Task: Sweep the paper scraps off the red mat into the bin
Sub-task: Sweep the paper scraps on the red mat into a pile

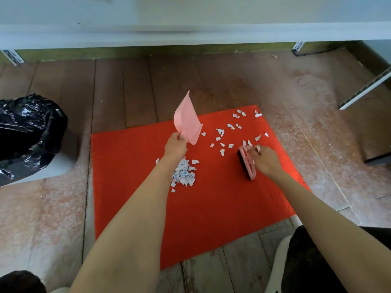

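Head view: the left hand (175,145) has its grip closed round the handle of a thin, translucent pink plastic dustpan (187,121), held on edge above the flat red mat (211,208). The right hand (265,160) has its grip wrapped round a pink-backed, dark-bristled brush (246,161), which rests on the mat beside scattered white paper scraps (224,134). A dense heap of scraps (184,174) lies by the left wrist. The scraps look light, so short, low strokes toward the heap would suit, then the pan laid flat. The black-bagged bin (29,132) stands well to the left on the floor.
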